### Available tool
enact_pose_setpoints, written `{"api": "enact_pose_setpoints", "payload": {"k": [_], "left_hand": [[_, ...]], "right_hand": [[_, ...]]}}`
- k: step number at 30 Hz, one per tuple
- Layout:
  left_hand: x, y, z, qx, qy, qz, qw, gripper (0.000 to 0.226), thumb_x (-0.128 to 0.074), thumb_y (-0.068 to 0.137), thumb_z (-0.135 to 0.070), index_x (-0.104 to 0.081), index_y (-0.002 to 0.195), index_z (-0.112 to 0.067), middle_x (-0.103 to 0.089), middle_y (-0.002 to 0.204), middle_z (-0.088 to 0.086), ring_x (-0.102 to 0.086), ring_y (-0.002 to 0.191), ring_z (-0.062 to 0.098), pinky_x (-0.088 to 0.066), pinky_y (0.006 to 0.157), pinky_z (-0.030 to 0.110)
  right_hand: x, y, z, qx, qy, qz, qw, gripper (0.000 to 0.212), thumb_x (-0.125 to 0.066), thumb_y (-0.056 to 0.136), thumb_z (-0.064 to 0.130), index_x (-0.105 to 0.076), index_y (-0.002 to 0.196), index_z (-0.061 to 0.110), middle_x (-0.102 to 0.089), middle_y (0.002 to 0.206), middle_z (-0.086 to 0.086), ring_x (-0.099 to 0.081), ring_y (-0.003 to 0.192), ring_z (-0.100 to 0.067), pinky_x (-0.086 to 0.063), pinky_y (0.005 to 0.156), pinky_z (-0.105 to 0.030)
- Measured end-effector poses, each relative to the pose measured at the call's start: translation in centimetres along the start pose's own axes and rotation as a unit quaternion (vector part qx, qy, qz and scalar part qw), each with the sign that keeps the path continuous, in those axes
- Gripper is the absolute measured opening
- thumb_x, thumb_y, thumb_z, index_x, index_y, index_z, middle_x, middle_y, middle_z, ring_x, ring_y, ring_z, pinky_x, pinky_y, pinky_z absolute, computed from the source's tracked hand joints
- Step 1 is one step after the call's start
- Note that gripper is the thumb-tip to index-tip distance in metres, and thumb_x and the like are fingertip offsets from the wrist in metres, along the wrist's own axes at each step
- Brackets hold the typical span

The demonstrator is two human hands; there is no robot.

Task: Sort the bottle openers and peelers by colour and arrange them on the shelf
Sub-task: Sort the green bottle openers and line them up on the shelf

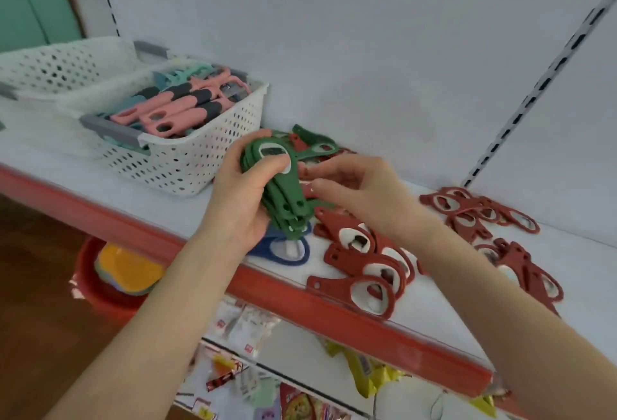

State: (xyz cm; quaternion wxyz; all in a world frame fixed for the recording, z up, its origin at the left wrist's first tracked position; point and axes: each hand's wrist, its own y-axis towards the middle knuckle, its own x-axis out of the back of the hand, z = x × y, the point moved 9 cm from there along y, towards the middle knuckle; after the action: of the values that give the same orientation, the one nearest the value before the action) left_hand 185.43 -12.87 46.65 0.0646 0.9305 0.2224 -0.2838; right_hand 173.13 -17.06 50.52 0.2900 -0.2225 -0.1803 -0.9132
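Observation:
My left hand point(238, 196) grips a stack of green bottle openers point(282, 186) above the white shelf point(434, 299). My right hand point(354, 186) hovers just right of the stack with curled fingers over a red opener; whether it holds anything is unclear. A blue opener point(283, 247) lies on the shelf under the green stack. Red bottle openers point(364, 262) lie heaped near the front edge, and more red openers point(477, 212) lie at the right. A few green openers point(314, 146) lie behind my hands. A white basket point(200, 166) at the left holds pink and teal peelers point(177, 106).
A second white perforated basket point(50, 66) stands behind the first at the far left. The shelf has a red front edge point(300, 299). Packaged goods point(250, 369) hang below the shelf. A red basin point(100, 286) sits on the floor at the lower left.

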Motion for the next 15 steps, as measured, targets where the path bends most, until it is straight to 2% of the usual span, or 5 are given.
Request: {"api": "enact_pose_setpoints", "payload": {"k": [2, 5, 10, 13, 15], "left_hand": [[2.4, -0.5, -1.6, -0.020, -0.012, -0.023, 0.999, 0.032, -0.051, 0.083, 0.010, -0.055, 0.093, -0.020, -0.061, 0.091, 0.016, -0.068, 0.072, 0.023, -0.057, 0.063, 0.034], [6.0, -1.3, -3.4, -0.032, -0.017, -0.069, 0.997, 0.033, -0.050, 0.082, 0.011, -0.056, 0.092, -0.020, -0.063, 0.088, 0.013, -0.068, 0.071, 0.023, -0.055, 0.062, 0.032], [9.4, -3.2, -5.2, -0.044, -0.007, -0.101, 0.994, 0.036, -0.047, 0.081, 0.011, -0.057, 0.087, -0.022, -0.063, 0.093, 0.014, -0.068, 0.071, 0.020, -0.054, 0.057, 0.030], [11.0, -3.9, -5.8, -0.049, 0.009, -0.125, 0.991, 0.039, -0.049, 0.081, 0.010, -0.059, 0.092, -0.026, -0.063, 0.102, 0.015, -0.065, 0.080, 0.023, -0.055, 0.057, 0.030], [11.9, -4.2, -6.0, -0.046, 0.004, -0.137, 0.990, 0.040, -0.049, 0.081, 0.009, -0.061, 0.092, -0.028, -0.062, 0.104, 0.015, -0.063, 0.083, 0.025, -0.055, 0.057, 0.030]], "right_hand": [[-1.9, 1.3, 0.6, 0.024, -0.062, 0.022, 0.998, 0.008, -0.064, 0.085, 0.010, -0.071, 0.087, 0.015, -0.071, 0.084, -0.001, -0.067, 0.077, -0.015, -0.052, 0.075, -0.024], [-5.9, 2.6, 1.5, 0.066, -0.140, 0.100, 0.983, 0.010, -0.063, 0.086, 0.011, -0.071, 0.090, 0.008, -0.063, 0.074, 0.009, -0.057, 0.065, -0.003, -0.045, 0.069, -0.015], [-13.0, 2.8, 2.4, 0.119, -0.218, 0.251, 0.936, 0.024, -0.064, 0.086, 0.019, -0.067, 0.105, 0.005, -0.064, 0.092, 0.003, -0.057, 0.082, -0.009, -0.042, 0.071, -0.011], [-15.1, 3.3, 2.3, 0.111, -0.244, 0.292, 0.918, 0.032, -0.063, 0.087, 0.023, -0.063, 0.113, 0.005, -0.065, 0.104, -0.003, -0.059, 0.093, -0.014, -0.042, 0.077, -0.016], [-15.5, 3.8, 2.2, 0.094, -0.238, 0.313, 0.915, 0.032, -0.065, 0.086, 0.021, -0.062, 0.114, 0.007, -0.065, 0.105, -0.003, -0.058, 0.093, -0.013, -0.042, 0.081, -0.018]]}}
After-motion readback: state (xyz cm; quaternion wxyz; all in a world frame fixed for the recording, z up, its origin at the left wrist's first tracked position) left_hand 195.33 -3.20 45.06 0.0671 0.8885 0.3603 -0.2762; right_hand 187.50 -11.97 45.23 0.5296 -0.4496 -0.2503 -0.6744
